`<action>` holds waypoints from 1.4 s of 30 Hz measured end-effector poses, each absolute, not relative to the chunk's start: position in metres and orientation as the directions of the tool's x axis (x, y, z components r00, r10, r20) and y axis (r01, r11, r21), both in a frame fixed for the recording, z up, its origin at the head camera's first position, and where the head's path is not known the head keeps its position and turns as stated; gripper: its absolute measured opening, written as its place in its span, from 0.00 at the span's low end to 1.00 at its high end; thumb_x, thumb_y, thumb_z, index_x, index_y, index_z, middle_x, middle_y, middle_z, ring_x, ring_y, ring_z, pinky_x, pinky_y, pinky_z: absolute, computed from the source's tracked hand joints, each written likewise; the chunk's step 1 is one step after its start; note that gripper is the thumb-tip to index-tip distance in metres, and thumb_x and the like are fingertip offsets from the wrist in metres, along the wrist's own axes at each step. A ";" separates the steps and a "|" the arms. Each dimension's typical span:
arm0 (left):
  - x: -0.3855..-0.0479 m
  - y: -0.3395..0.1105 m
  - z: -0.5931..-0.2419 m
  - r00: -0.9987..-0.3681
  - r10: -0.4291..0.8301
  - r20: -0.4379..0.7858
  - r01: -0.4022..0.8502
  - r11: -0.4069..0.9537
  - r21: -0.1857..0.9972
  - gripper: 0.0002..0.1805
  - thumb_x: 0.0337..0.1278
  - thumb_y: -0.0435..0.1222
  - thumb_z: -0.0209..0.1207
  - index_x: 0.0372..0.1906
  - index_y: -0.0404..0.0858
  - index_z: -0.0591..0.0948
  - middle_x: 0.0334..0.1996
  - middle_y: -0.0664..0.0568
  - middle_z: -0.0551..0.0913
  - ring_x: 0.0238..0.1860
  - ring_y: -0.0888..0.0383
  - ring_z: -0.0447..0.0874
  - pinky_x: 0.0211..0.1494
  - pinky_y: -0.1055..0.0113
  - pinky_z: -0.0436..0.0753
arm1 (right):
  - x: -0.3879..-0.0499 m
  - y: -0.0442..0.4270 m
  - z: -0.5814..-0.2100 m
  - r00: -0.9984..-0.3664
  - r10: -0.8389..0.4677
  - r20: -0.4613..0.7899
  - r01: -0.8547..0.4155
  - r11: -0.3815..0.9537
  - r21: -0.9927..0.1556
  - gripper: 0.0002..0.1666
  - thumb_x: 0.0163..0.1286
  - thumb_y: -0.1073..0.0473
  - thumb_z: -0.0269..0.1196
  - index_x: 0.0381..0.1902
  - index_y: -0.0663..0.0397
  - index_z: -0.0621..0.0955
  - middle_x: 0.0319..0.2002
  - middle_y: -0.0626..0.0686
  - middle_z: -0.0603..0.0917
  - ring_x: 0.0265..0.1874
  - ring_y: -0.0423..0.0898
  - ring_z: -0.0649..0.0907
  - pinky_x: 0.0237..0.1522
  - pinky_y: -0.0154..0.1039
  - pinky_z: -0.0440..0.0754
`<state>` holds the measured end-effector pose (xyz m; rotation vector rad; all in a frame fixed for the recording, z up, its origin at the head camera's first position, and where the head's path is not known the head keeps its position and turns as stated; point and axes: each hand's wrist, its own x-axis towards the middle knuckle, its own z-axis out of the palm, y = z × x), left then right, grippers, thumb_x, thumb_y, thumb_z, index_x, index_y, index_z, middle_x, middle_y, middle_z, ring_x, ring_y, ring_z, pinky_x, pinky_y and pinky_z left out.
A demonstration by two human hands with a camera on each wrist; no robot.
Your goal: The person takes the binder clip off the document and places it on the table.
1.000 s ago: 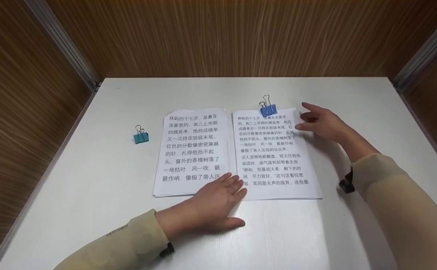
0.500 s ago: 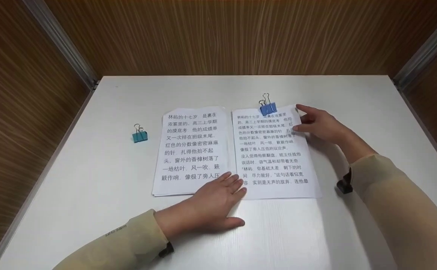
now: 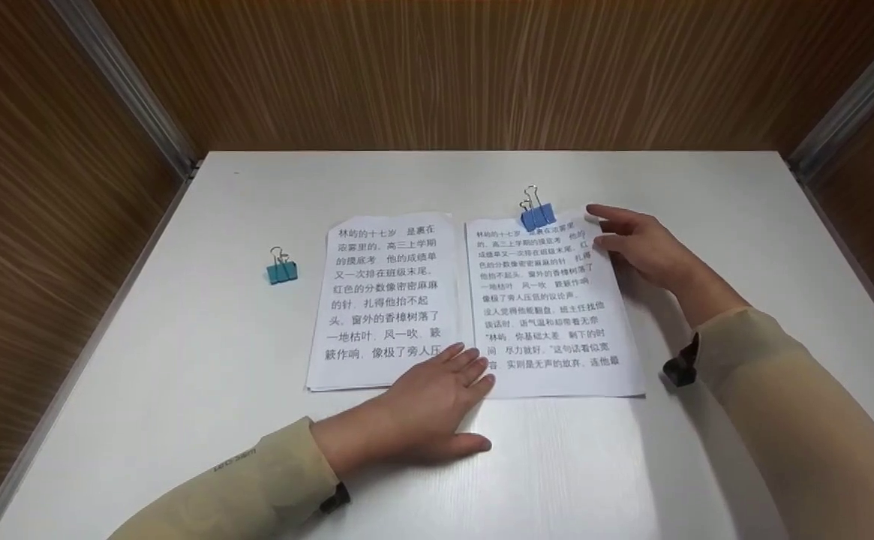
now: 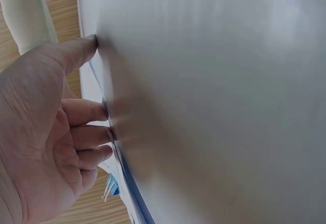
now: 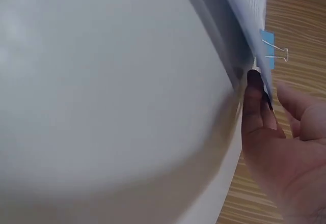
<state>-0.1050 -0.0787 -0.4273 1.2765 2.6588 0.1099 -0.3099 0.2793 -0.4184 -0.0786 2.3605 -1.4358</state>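
Note:
Two stacks of printed paper lie side by side, a left stack and a right stack. My left hand rests flat with fingers extended, fingertips over the neighbouring lower parts of the stacks and thumb on the table. At the upper right corner of the right stack, my right hand holds the slightly raised paper edge. In the right wrist view, its fingers reach under the lifted paper, with the thumb on the opposite side. A blue binder clip sits at that stack's top edge, handles pointing away.
To the left of the papers, a teal binder clip stands on the white table. Wood-grain panels enclose the table at the back and both sides.
My right hand has moved slightly left onto the right stack's upper corner, taken hold of its edge and lifted it a little. My left hand has stayed in place.

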 end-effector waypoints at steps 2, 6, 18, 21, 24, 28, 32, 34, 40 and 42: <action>-0.105 -0.078 -0.427 -0.610 0.781 -0.136 0.767 0.625 0.145 0.46 0.72 0.65 0.55 0.79 0.34 0.70 0.78 0.38 0.68 0.82 0.45 0.58 0.86 0.57 0.46 | -0.309 0.279 -0.417 -0.929 -0.234 -0.287 0.157 0.451 -0.878 0.38 0.82 0.65 0.54 0.85 0.36 0.64 0.77 0.60 0.67 0.61 0.52 0.77 0.54 0.33 0.80; -0.106 -0.075 -0.426 -0.607 0.783 -0.134 0.771 0.621 0.139 0.46 0.72 0.65 0.54 0.79 0.34 0.70 0.78 0.38 0.68 0.82 0.44 0.58 0.86 0.57 0.45 | -0.309 0.278 -0.415 -0.929 -0.241 -0.281 0.165 0.412 -0.896 0.39 0.79 0.70 0.49 0.84 0.39 0.65 0.74 0.60 0.71 0.58 0.51 0.79 0.47 0.32 0.82; -0.106 -0.073 -0.426 -0.613 0.774 -0.161 0.767 0.631 0.115 0.46 0.72 0.66 0.54 0.79 0.35 0.70 0.79 0.40 0.68 0.83 0.46 0.57 0.86 0.58 0.45 | -0.307 0.276 -0.423 -0.908 -0.225 -0.352 0.236 0.420 -0.877 0.35 0.81 0.67 0.56 0.82 0.44 0.69 0.78 0.57 0.67 0.67 0.50 0.73 0.52 0.31 0.81; -0.106 -0.072 -0.425 -0.613 0.773 -0.163 0.766 0.632 0.115 0.46 0.72 0.66 0.54 0.79 0.35 0.70 0.79 0.40 0.68 0.83 0.46 0.57 0.86 0.59 0.45 | -0.306 0.276 -0.423 -0.914 -0.224 -0.338 0.230 0.402 -0.886 0.34 0.81 0.67 0.55 0.82 0.43 0.70 0.79 0.57 0.67 0.70 0.50 0.71 0.53 0.30 0.81; -0.106 -0.072 -0.425 -0.610 0.777 -0.159 0.769 0.628 0.119 0.46 0.71 0.65 0.55 0.79 0.35 0.71 0.78 0.40 0.68 0.83 0.46 0.57 0.86 0.58 0.45 | -0.303 0.277 -0.421 -0.922 -0.217 -0.322 0.230 0.363 -0.903 0.34 0.82 0.67 0.54 0.81 0.42 0.70 0.80 0.55 0.66 0.69 0.48 0.73 0.51 0.31 0.83; -0.107 -0.072 -0.426 -0.603 0.785 -0.143 0.777 0.618 0.121 0.46 0.70 0.65 0.57 0.78 0.35 0.72 0.77 0.39 0.69 0.82 0.45 0.59 0.86 0.57 0.45 | -0.297 0.280 -0.417 -0.935 -0.219 -0.279 0.215 0.276 -0.937 0.33 0.83 0.67 0.54 0.81 0.43 0.70 0.79 0.55 0.67 0.65 0.45 0.76 0.48 0.30 0.83; -0.108 -0.074 -0.425 -0.596 0.791 -0.140 0.780 0.612 0.131 0.45 0.70 0.65 0.57 0.77 0.35 0.73 0.77 0.39 0.70 0.82 0.45 0.59 0.86 0.57 0.44 | -0.289 0.280 -0.410 -0.950 -0.213 -0.227 0.180 0.215 -0.960 0.32 0.83 0.67 0.55 0.81 0.43 0.71 0.76 0.56 0.70 0.57 0.42 0.81 0.42 0.28 0.83; -0.109 -0.075 -0.423 -0.593 0.792 -0.145 0.779 0.610 0.146 0.45 0.70 0.65 0.57 0.76 0.35 0.73 0.77 0.39 0.70 0.82 0.45 0.59 0.86 0.56 0.42 | -0.284 0.279 -0.406 -0.956 -0.210 -0.203 0.159 0.207 -0.965 0.32 0.83 0.67 0.55 0.80 0.43 0.71 0.76 0.56 0.71 0.54 0.41 0.83 0.39 0.28 0.82; -0.117 -0.076 -0.415 -0.590 0.793 -0.152 0.777 0.609 0.159 0.39 0.71 0.65 0.56 0.69 0.38 0.80 0.73 0.44 0.76 0.80 0.45 0.64 0.86 0.51 0.46 | -0.272 0.279 -0.401 -0.964 -0.234 -0.122 0.085 0.161 -0.983 0.31 0.82 0.68 0.56 0.79 0.46 0.74 0.73 0.60 0.74 0.51 0.44 0.86 0.38 0.31 0.84; -0.126 -0.074 -0.410 -0.598 0.786 -0.153 0.769 0.617 0.166 0.38 0.71 0.65 0.56 0.68 0.39 0.81 0.72 0.45 0.77 0.79 0.45 0.66 0.86 0.50 0.47 | -0.273 0.280 -0.403 -0.964 -0.246 -0.104 0.067 0.154 -0.986 0.30 0.82 0.68 0.56 0.78 0.47 0.75 0.72 0.61 0.76 0.51 0.44 0.86 0.36 0.31 0.84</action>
